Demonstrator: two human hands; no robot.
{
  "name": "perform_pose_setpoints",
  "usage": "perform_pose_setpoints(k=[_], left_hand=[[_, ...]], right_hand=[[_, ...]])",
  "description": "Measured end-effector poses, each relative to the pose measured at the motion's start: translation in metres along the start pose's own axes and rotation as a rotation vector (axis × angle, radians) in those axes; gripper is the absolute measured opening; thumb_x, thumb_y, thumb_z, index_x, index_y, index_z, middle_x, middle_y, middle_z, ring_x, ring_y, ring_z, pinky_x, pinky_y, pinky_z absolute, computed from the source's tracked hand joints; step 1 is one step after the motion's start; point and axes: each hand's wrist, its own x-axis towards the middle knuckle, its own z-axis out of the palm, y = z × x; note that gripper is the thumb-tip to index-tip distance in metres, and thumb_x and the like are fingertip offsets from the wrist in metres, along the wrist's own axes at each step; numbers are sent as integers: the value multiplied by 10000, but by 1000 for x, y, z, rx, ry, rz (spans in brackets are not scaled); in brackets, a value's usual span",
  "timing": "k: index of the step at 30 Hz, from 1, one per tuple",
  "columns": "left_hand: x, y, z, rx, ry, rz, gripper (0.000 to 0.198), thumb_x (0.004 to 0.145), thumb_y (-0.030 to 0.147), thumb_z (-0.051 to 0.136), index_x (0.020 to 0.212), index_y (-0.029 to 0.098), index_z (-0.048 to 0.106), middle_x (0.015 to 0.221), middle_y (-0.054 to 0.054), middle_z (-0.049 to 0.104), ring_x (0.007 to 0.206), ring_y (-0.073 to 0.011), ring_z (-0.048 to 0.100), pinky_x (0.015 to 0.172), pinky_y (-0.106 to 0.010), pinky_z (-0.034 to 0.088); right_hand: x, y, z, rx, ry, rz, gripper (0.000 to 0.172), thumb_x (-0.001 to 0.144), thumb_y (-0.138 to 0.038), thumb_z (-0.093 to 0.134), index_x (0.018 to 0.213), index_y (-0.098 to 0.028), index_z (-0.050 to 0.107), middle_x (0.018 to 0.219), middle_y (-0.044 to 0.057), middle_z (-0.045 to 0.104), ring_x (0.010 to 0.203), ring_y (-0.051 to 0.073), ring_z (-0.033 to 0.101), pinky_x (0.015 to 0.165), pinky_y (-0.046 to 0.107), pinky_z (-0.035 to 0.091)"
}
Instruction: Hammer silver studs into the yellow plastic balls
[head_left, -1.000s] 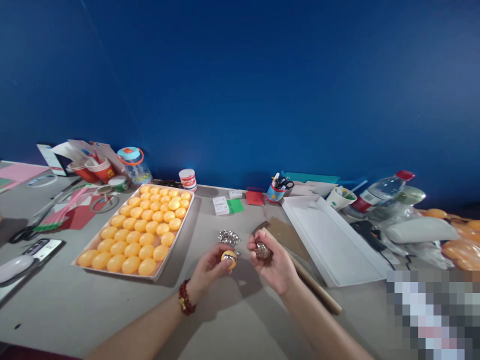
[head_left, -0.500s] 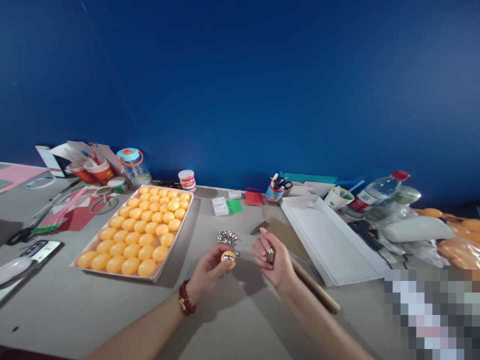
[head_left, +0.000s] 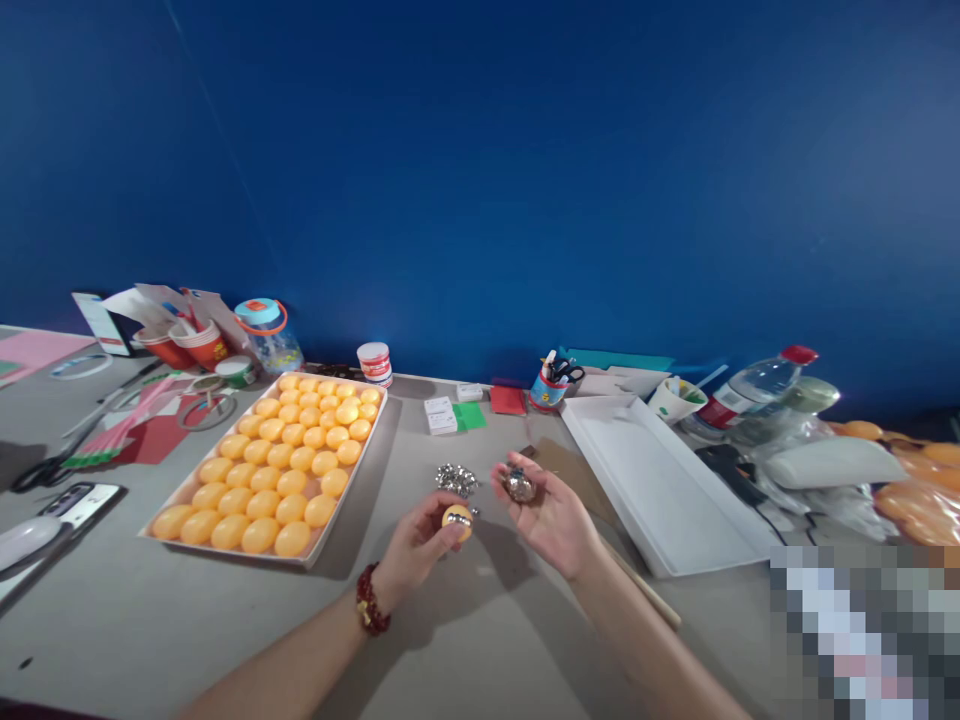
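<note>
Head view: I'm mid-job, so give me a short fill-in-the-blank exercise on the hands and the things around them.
1. The left hand holds an orange ball bearing shiny bits coloured ____.
2. The right hand is turned palm ____, with a silvery lump on it.
3. The white tray lies to the ____ of the tray of orange balls.
4. The clear bottle has a cap coloured ____.

Missing words: silver; up; right; red.
</note>
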Motion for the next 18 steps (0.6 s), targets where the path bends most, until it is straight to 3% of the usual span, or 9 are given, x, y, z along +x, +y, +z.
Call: perform_pose_setpoints(k=[3,5,7,11,15,18], left_hand=[[-1,-1,0,11,14,-5,366,742,422,731,984,162,646,806,-36,638,661,-123,541,591,-232,462],[-1,-1,0,15,15,-7,363,744,414,731,988,158,645,810,-38,639,668,-123,541,591,-228,456],[-1,-2,0,18,10,-6,353,753,407,725,989,157,643,814,-38,637,676,-122,539,591,-224,454],[0,-2,-1,11,0,0,342,762,398,717,1000,165,638,821,-30,628,683,-120,533,602,-226,464],[-1,-1,-1,14,0,-7,342,761,397,715,1002,167,641,822,-31,635,671,-117,528,603,-229,466],[-1,-1,0,12,3,-8,339,760,394,716,997,163,644,813,-33,637,661,-116,526,594,-226,461]], right_hand=[[-1,-1,-4,-60,8,51,116,837,-237,649,933,-175,627,766,33,686,591,122,662,552,214,590],[-2,-1,-6,-26,-49,101,144,834,-315,660,806,-186,602,630,-29,607,402,52,510,388,145,485],[-2,-1,-8,17,-87,118,178,807,-290,679,725,-183,563,591,-48,557,390,35,459,369,124,447],[1,-2,-10,17,23,60,130,757,-189,708,773,-181,580,700,-14,624,510,56,558,377,98,435],[6,-3,-13,-11,-38,36,293,780,-353,717,651,-174,524,527,-56,506,347,15,361,267,83,202],[7,-3,-15,-106,-30,-18,385,764,-408,719,579,-174,475,455,-74,453,302,6,272,271,107,162]])
